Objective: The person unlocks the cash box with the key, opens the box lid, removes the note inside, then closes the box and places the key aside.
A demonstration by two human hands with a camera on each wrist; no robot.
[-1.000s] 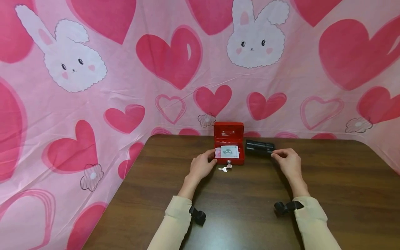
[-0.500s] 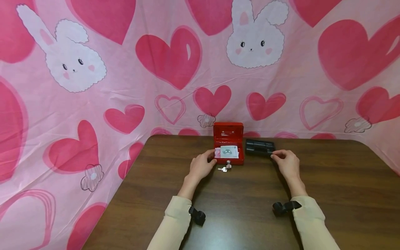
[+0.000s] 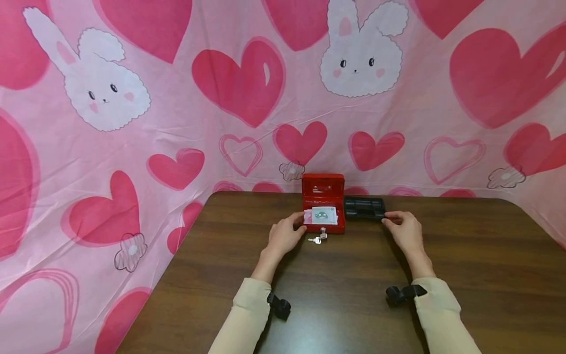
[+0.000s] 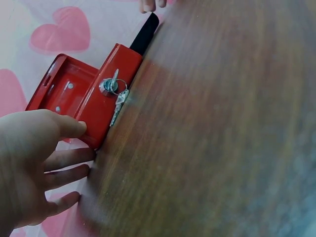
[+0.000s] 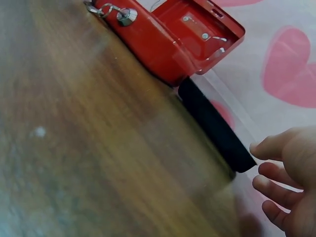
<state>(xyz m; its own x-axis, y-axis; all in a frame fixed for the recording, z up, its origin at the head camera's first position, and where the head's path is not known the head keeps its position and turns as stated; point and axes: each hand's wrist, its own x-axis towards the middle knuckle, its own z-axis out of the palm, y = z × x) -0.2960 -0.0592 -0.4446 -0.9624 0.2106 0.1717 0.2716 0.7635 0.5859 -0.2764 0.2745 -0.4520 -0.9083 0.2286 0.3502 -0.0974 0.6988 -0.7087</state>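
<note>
A red cash box [image 3: 323, 229] stands near the table's far edge with its lid [image 3: 323, 186] raised. Banknotes [image 3: 325, 215] lie inside it, a green one uppermost and a pink one showing at left. Keys [image 4: 119, 104] on a ring hang at the front lock, one of them in it. My left hand [image 3: 285, 233] rests at the box's left end, thumb at the front corner, other fingers fairly straight. Close against the right side sits a black compartmented coin tray [image 3: 364, 208]. My right hand [image 3: 404, 230] has its thumb and fingertips right at the tray's right end.
The brown wooden table [image 3: 345, 285] reaches toward me. Behind it hangs a pink cloth [image 3: 247, 162] printed with hearts and rabbits. A black wrist camera is strapped over each cream sleeve [image 3: 438, 305].
The black coin tray has tilted level and slid left up to the cash box, with my right hand following it leftward. My left hand and the box have hardly moved.
</note>
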